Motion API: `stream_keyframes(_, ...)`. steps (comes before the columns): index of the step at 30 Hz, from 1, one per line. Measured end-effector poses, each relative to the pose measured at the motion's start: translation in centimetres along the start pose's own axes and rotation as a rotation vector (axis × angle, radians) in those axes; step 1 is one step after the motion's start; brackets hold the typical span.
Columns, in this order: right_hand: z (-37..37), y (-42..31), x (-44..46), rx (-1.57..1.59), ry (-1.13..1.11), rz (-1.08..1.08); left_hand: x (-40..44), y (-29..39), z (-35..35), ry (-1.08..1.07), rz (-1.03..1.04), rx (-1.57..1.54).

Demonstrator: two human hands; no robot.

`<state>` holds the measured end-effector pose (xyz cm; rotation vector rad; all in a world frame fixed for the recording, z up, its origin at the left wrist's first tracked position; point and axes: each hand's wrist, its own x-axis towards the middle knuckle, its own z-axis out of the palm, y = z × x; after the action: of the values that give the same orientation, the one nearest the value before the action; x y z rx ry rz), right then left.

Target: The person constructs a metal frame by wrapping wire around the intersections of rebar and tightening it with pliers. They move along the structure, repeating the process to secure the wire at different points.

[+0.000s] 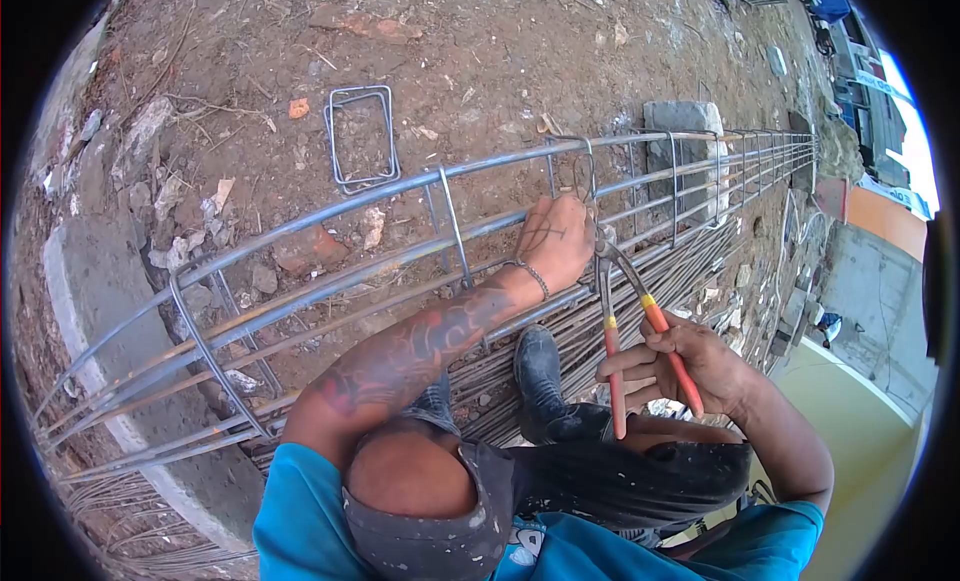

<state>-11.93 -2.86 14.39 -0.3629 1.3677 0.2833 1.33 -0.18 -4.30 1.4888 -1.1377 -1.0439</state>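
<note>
My left hand (558, 236), a bracelet at its wrist, is closed beside a square steel stirrup (588, 159) on the rebar cage (440, 243). Its fingertips are partly hidden, so what they pinch is unclear. My right hand (685, 366) grips tying pincers (648, 303) with orange handles and yellow bands. The handles stand spread apart, with fingers around and between them. The pincer head lies at the cage, just right of my left hand. The cage's long bars run left to right, with several stirrups around them.
Concrete blocks (688, 116) and a concrete slab (110, 281) lie beneath the cage's two ends. Loose thin rods (500, 386) lie under my boots (545, 381). Two loose stirrups (362, 136) rest on rubble-strewn dirt beyond the cage. A pale wall (845, 411) stands at right.
</note>
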Motion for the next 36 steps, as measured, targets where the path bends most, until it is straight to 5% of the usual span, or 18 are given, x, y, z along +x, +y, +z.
stream_keyframes(26, 3.0, -2.2, -0.4, 0.144, 0.257, -0.067, -1.0, 0.5, -0.8, -0.091, 0.142, -0.025)
stream_keyframes(36, 2.5, -4.8, -0.8, -0.304, 0.335, 0.036, -1.1, -0.3, -0.1, -0.092, 0.180, 0.063)
